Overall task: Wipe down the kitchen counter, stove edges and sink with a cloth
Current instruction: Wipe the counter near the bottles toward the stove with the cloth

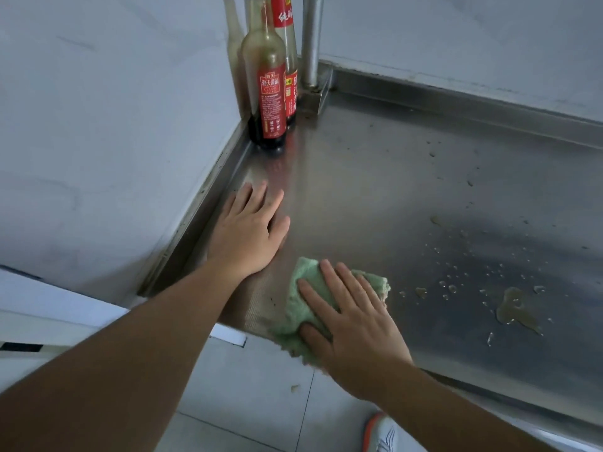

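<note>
R hand [354, 324] flat on cloth [301, 308] | L hand [249, 233] flat on counter [424, 177]

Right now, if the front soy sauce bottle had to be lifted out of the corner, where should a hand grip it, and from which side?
Grip the soy sauce bottle around its labelled body, coming from the open counter side. It stands upright in the corner, with the wall to its left and other bottles behind, so those sides look blocked.

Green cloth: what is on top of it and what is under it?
The right hand lies flat on the green cloth, which rests on the steel counter at its front edge. Whatever spill sits beneath the cloth is covered.
</note>
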